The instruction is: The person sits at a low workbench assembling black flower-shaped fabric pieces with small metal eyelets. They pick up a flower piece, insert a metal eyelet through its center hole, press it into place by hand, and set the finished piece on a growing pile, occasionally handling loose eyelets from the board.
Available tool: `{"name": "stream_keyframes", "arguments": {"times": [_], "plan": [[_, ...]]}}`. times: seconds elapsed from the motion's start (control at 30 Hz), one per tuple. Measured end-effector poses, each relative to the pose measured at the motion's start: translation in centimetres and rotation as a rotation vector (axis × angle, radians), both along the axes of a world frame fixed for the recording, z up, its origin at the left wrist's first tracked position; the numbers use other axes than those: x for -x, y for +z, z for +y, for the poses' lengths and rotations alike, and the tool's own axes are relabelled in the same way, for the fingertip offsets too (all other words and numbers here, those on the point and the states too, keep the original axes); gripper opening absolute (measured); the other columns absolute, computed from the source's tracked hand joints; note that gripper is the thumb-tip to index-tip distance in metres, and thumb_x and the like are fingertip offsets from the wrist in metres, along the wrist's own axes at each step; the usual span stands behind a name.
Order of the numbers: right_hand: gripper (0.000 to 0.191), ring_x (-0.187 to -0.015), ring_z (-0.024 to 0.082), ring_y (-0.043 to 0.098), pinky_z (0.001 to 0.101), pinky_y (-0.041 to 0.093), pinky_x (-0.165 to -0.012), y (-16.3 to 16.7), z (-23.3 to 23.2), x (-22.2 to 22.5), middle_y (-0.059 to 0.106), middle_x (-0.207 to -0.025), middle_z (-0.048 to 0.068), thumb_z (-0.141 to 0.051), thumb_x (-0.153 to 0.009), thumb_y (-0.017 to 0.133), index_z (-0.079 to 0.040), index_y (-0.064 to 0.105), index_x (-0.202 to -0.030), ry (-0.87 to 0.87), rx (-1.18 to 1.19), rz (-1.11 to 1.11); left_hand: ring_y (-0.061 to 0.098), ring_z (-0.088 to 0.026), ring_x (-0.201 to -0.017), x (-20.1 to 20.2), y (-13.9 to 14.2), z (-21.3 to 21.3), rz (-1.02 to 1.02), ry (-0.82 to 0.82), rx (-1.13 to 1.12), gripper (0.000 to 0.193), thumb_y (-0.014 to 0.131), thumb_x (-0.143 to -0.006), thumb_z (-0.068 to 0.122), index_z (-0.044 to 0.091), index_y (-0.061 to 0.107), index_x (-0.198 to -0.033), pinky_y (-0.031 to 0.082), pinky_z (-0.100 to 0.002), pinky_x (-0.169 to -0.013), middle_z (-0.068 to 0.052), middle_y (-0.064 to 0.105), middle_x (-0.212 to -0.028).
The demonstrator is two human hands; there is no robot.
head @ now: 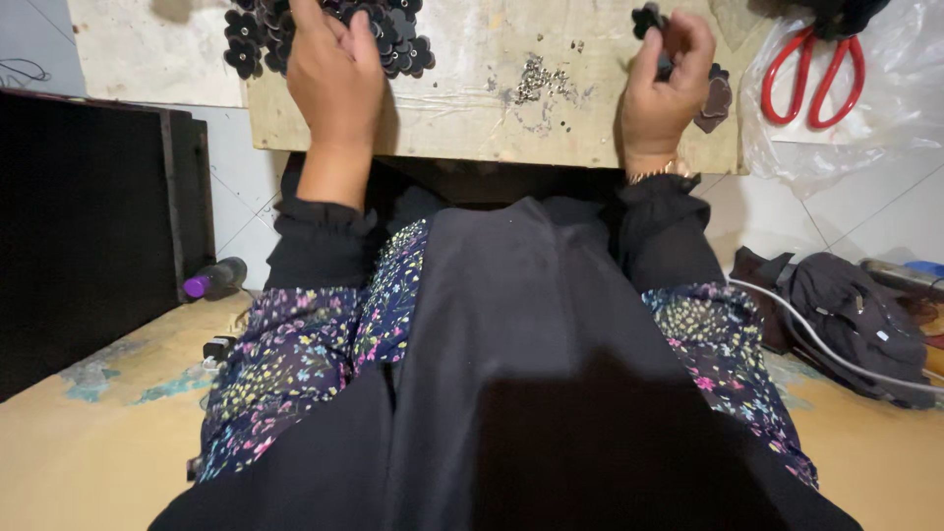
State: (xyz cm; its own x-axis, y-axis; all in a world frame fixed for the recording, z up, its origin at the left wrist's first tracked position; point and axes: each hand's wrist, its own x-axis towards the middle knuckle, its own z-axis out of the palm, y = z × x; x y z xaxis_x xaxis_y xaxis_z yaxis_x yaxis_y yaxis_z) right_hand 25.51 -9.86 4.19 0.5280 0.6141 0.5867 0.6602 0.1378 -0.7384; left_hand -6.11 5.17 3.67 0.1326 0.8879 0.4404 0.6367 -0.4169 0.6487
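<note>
Place: a home craft workspace set up on the floor.
Work surface: a low, worn wooden desk (492,128) over the seated person's lap.
Materials: a pile of black fabric flowers (393,39) and scattered small metal beads (536,84).
Tools: red-handled scissors (811,74) on a clear plastic bag (885,118).
Floor: white tiles (241,211) and a yellow mat (88,442).

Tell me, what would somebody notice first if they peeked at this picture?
Probably the two hands up on the wooden board: the left hand rests on a pile of black flower shapes, while the right hand pinches one black flower. Next, the bright red scissors on clear plastic at the top right, and the flowery skirt across the lap below.
</note>
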Motion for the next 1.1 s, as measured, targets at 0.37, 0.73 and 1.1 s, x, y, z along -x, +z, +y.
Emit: {"name": "stream_keyframes", "arguments": {"times": [0.37, 0.73, 1.1], "plan": [[0.015, -0.099, 0.012, 0.068, 0.0262, 0.056, -0.091, 1.7, -0.8, 6.1, 0.069, -0.108, 0.005, -0.002, -0.103, 0.076, 0.000, 0.065, -0.114, 0.351, 0.131, 0.202, 0.068, -0.009, -0.098, -9.5, -1.9, -6.2, -0.831, -0.817, 0.887, 0.027, 0.067, -0.110, 0.016, -0.001, 0.067, -0.131, 0.057, -0.025, -0.087, -0.005, 0.074, -0.111], [0.021, -0.077, 0.019, 0.069, 0.0303, 0.057, -0.069, 1.5, -2.4, 2.6, 0.069, -0.096, 0.011, -0.011, -0.088, 0.088, -0.003, 0.076, -0.103, 0.263, 0.502, -0.059, 0.077, -0.018, -0.094, -10.6, -4.0, -3.9, -1.152, -0.677, 1.166, 0.026, 0.058, -0.104, 0.013, 0.000, 0.062, -0.127, 0.062, -0.030, -0.075, -0.013, 0.077, -0.106], [0.010, -0.080, 0.026, 0.070, 0.0350, 0.057, -0.071, 1.3, -1.8, 3.6, 0.070, -0.097, 0.012, -0.007, -0.092, 0.083, -0.005, 0.077, -0.101, 0.178, 0.480, -0.201, 0.077, -0.020, -0.102, -10.3, -3.9, -3.6, -1.077, -0.713, 1.168, 0.024, 0.055, -0.106, 0.013, -0.002, 0.064, -0.123, 0.062, -0.027, -0.077, -0.012, 0.076, -0.111]]}}
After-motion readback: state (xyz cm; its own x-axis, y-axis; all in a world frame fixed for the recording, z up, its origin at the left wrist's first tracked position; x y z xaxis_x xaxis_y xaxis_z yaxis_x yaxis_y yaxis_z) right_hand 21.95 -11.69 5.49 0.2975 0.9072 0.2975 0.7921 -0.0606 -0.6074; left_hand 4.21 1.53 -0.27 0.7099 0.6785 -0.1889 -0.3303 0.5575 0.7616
